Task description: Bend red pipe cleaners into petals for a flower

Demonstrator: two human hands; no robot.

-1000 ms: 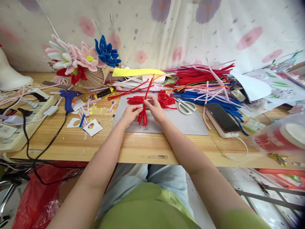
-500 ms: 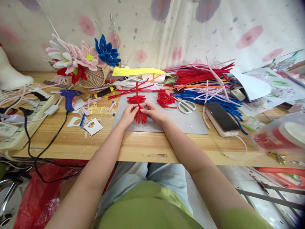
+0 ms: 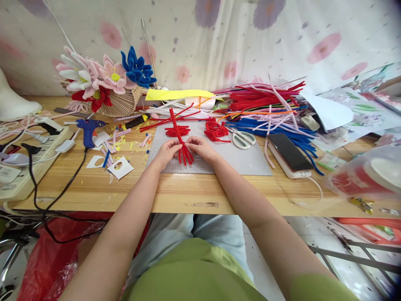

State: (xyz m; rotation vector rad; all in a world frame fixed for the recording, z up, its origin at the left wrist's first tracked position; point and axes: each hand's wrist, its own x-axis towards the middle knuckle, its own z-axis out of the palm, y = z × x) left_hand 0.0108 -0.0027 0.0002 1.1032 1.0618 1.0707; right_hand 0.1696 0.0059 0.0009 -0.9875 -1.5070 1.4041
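My left hand (image 3: 167, 152) and my right hand (image 3: 200, 148) meet over a grey cutting mat (image 3: 238, 161) and together pinch a bundle of red pipe cleaners (image 3: 184, 155). The bundle's looped ends fan out toward me below my fingers. One long red stem (image 3: 174, 122) rises from the grip and leans away to the upper left. Two small heaps of bent red pipe cleaner pieces (image 3: 216, 130) lie on the mat just beyond my hands.
White-handled scissors (image 3: 242, 139) and a phone (image 3: 290, 153) lie right of the mat. Behind is a heap of red, blue and pink pipe cleaners (image 3: 266, 108). To the left are a blue glue gun (image 3: 87, 127), paper scraps, a power strip (image 3: 28, 161) and finished flowers (image 3: 103, 79).
The long red stem swung from leaning right to leaning left. Both hands drew slightly closer to me with the bundle still in their grip.
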